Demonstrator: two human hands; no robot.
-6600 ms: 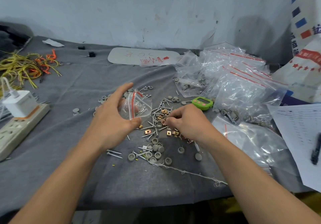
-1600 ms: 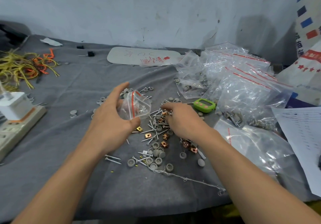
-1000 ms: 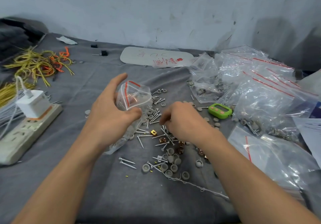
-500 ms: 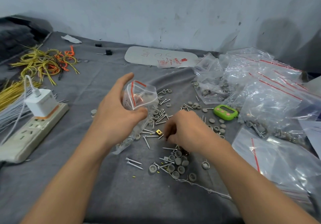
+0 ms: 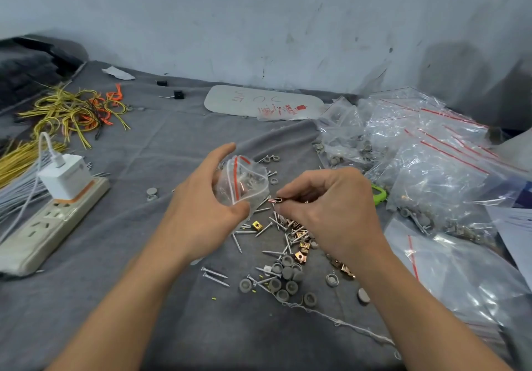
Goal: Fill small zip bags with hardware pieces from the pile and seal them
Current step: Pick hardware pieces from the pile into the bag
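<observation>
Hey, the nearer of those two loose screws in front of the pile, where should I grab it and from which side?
Pinch the screw mid-shank, coming straight down from above, fingertips either side. It lies flat on the grey cloth, clear of the pile, so only its top and sides are free.

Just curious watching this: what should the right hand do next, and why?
Probably slip the metal piece into the bag: the right hand pinches it just beside the bag, which the left hand holds up.

I see the clear zip bag (image 5: 244,180), mouth open, raised over the pile (image 5: 283,241) of screws, clips and caps; one piece (image 5: 275,199) just beside it.
</observation>
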